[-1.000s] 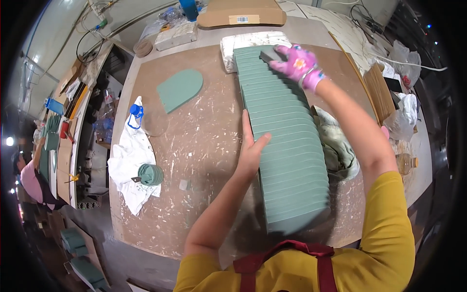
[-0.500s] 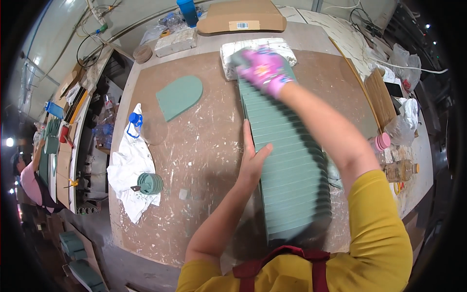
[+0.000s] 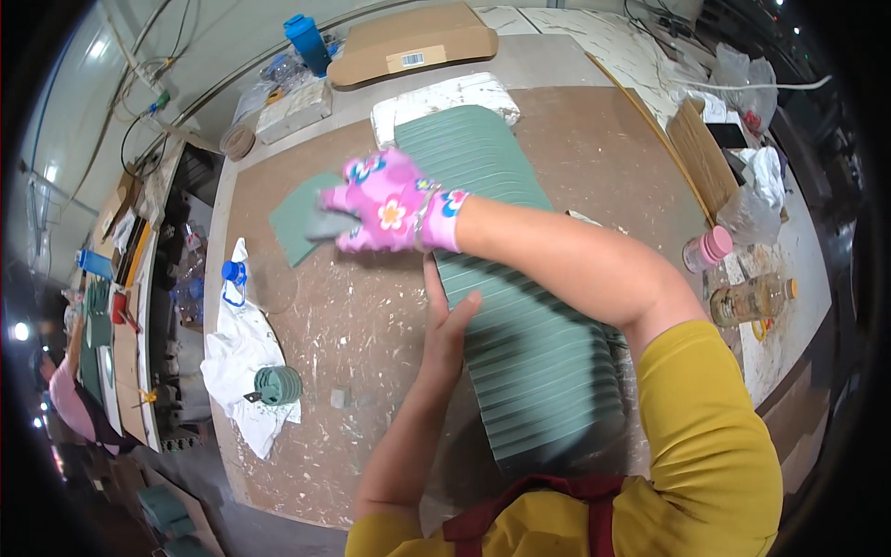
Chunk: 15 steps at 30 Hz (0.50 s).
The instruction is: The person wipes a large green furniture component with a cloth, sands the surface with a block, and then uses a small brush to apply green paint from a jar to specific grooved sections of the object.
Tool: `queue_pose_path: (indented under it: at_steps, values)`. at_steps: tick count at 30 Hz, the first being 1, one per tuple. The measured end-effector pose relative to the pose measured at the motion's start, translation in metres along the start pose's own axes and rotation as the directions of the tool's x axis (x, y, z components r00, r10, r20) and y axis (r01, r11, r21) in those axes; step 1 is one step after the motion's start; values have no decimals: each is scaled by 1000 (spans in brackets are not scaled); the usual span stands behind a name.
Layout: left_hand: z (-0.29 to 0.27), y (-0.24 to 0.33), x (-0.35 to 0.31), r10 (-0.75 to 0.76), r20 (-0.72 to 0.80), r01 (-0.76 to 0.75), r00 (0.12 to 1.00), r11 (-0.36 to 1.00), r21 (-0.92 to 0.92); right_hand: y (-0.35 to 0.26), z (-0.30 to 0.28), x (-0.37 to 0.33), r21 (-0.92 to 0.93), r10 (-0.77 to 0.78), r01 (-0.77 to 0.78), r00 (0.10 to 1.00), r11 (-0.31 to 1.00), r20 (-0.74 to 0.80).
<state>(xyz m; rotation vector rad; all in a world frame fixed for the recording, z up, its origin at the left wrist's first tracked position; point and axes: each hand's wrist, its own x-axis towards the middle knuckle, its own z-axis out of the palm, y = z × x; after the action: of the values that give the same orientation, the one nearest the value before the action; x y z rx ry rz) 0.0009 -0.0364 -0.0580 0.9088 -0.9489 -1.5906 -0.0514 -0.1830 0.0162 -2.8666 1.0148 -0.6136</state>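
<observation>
A long row of overlapping, ridged green arch-topped pieces runs from near my body to the far side of the table. My bare left hand rests against its left side, fingers stretched along the edge and thumb apart on top. My right hand, in a pink flowered glove, reaches across the row to a loose green arched panel. Its fingers spread over that panel and partly hide it. Blurred grey shows at the fingertips; whether they touch the panel cannot be made out.
A white-wrapped block sits behind the row's far end. On the left, a ribbed green cup and a blue-capped bottle stand by a white cloth. At right are a pink-lidded jar and a clear bottle. Another person works far left.
My gloved right hand has moved left and nearer, from the far end of the row to the loose panel. My left hand stays against the row. The view has shifted slightly.
</observation>
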Motion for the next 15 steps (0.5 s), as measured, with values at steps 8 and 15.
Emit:
queue_pose_path:
  at_steps: [8,15]
  values:
    - [10,3,-3,-10,-44,13,999,998,65,155,-41,-137,-172,634,-637,769,751,-80]
    - [7,8,0,5,-5,-5,1000,996,90,115,-33,-84,-53,238,-246,963,968,-129]
